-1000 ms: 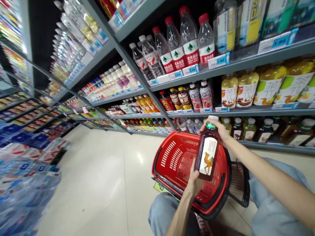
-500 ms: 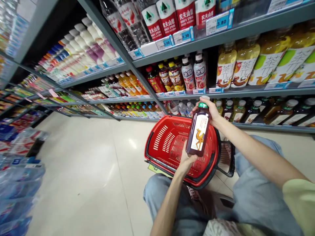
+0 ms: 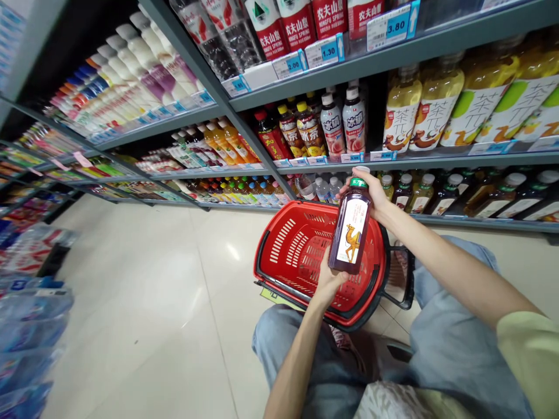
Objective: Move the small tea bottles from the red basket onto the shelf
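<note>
A dark reddish-brown drink bottle (image 3: 350, 230) with a white label, a camel picture and a green neck band is held tilted over a red shopping basket (image 3: 279, 247). My left hand (image 3: 328, 279) grips the bottle's base, thumb across its lower edge. Round its neck and upper side closes my right hand (image 3: 371, 189), with the fingers partly hidden behind the bottle. Inside the basket, the part below the bottle is hidden from me. The basket's black handle (image 3: 406, 279) sticks out on the right, near my knee.
Drink shelves (image 3: 323, 166) run along the front, with tea bottles (image 3: 402, 110) at right and similar dark bottles (image 3: 449, 195) on the bottom shelf. Pale tiled floor (image 3: 166, 302) lies left of the basket. Wrapped packs of blue bottles (image 3: 30, 331) stand at far left.
The view has shifted slightly. Both hands keep the same hold on the bottle, which stays over the basket at nearly the same tilt.
</note>
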Motion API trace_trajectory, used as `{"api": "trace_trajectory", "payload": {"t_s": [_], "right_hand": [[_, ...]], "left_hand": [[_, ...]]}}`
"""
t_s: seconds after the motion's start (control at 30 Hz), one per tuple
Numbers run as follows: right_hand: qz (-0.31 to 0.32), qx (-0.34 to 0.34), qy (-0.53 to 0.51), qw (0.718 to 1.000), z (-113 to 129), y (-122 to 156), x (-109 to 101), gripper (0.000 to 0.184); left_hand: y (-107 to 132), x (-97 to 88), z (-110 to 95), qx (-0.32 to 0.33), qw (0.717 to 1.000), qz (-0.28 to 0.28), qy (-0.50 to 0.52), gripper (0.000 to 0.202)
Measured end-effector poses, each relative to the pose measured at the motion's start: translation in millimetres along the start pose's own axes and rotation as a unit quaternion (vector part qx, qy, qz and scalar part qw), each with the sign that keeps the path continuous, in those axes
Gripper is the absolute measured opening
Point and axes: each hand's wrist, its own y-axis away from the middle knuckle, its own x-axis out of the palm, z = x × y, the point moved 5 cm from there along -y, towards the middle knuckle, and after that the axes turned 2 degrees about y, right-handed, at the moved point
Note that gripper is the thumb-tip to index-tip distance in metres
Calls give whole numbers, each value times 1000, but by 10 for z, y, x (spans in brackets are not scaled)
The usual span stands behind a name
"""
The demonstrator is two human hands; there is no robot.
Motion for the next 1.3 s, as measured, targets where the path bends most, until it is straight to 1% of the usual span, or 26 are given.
{"api": "trace_trajectory", "payload": {"t_s": [0.13,0.3,0.4,0.57,0.77,0.83,0.9,1.0,1.07,1.2,1.3], "right_hand": [[1,-1,2,1000,13,14,12,41],[-11,12,-22,1000,14,33,19,38],[-13,14,-19,1000,9,35,15,39],[-14,13,-16,1000,5,33,17,38],[-28,32,-36,998,5,47,23,34],[-22,34,-42,998,9,46,28,33],[-13,31,-44,998,13,40,32,31],[7,25,-40,999,10,39,42,29],[23,26,-36,999,3,51,60,29],[47,24,-42,998,-5,88,101,30],[65,14,-53,996,-1,103,122,30]], "left_hand": [[-1,10,-5,10,1000,8,2,114],[-7,9,13,35,999,13,-9,110],[-4,1,0,56,998,-4,-38,108],[23,13,-54,67,994,-35,-75,117],[19,-12,-38,54,996,-54,-45,120],[6,-14,-15,42,998,-51,-20,121],[1,5,6,24,999,-35,18,119],[16,41,26,4,998,-5,65,110],[40,62,57,-24,996,13,87,105],[94,101,125,-97,983,36,151,108],[114,126,124,-120,967,38,223,110]]}}
